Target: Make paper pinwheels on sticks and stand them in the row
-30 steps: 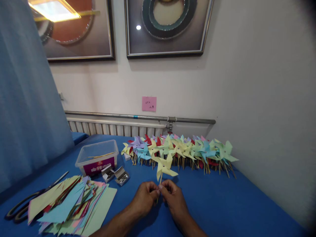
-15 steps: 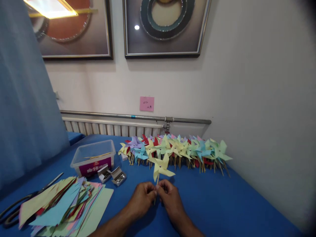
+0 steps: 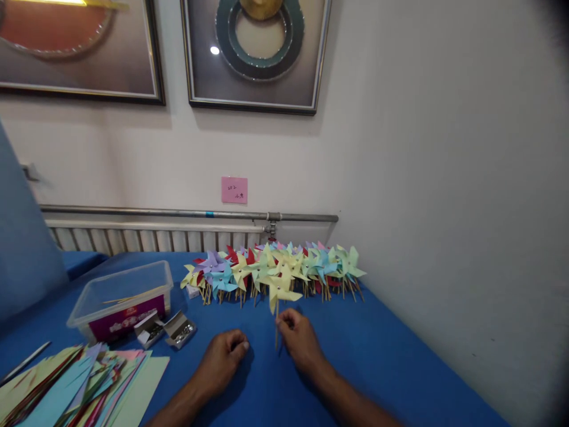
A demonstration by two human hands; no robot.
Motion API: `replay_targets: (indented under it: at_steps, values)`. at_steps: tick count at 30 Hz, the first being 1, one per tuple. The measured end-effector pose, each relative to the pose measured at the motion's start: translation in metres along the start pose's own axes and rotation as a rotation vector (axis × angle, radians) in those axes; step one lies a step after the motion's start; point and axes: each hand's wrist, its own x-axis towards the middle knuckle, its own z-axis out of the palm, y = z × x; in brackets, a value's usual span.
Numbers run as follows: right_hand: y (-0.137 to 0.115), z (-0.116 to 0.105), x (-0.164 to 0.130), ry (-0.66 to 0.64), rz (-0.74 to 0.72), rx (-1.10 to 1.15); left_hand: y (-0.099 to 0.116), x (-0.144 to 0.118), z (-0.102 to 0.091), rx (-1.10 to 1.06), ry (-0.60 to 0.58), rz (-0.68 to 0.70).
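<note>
My right hand [image 3: 302,341] pinches the thin wooden stick of a pale yellow paper pinwheel [image 3: 280,289], which stands nearly upright with its blades above my fingers. To the left of it, apart from the stick, my left hand [image 3: 223,360] rests low over the blue cloth, fingers curled in and thumb against them, with nothing showing in it. Behind the held pinwheel lies a long row of finished pinwheels [image 3: 262,270] in yellow, green, blue, purple and red, their sticks pointing toward me.
At the left are a clear plastic box [image 3: 120,302] with a few sticks inside, two small open cartons of metal pins [image 3: 181,333], and a pile of coloured paper sheets [image 3: 137,385]. A scissor blade [image 3: 29,359] shows beside the paper. A wall [image 3: 444,207] borders the blue-covered table [image 3: 377,367].
My left hand has let go of the stick and drawn away to the left. The pinwheel stays in my right hand. The camera view has turned to the right.
</note>
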Motion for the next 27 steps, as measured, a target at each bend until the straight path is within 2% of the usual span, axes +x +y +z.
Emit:
replay_targets:
  at_steps: [2, 4, 6, 9, 11, 16, 27]
  values:
    - [0.002, -0.04, 0.019, 0.062, -0.014, -0.077, 0.004, -0.002, -0.001, 0.035, -0.014, -0.001]
    - [0.005, -0.084, 0.039, 0.201, -0.063, -0.403, 0.007, -0.004, 0.0, 0.073, -0.02, 0.019]
    - [0.01, -0.123, 0.054, 0.297, -0.059, -0.501, 0.008, -0.004, 0.001, 0.112, -0.015, 0.045]
    - [0.023, -0.155, 0.065, 0.389, -0.044, -0.595, 0.006, -0.004, 0.003, 0.156, -0.011, 0.051]
    - [0.035, -0.16, 0.066, 0.419, -0.022, -0.636, 0.006, -0.003, 0.004, 0.168, -0.011, 0.049]
    - [0.055, -0.154, 0.069, 0.424, -0.04, -0.669, 0.005, -0.003, 0.005, 0.21, -0.004, 0.055]
    - [0.067, -0.154, 0.08, 0.418, -0.061, -0.684, -0.001, -0.003, 0.007, 0.293, -0.025, 0.102]
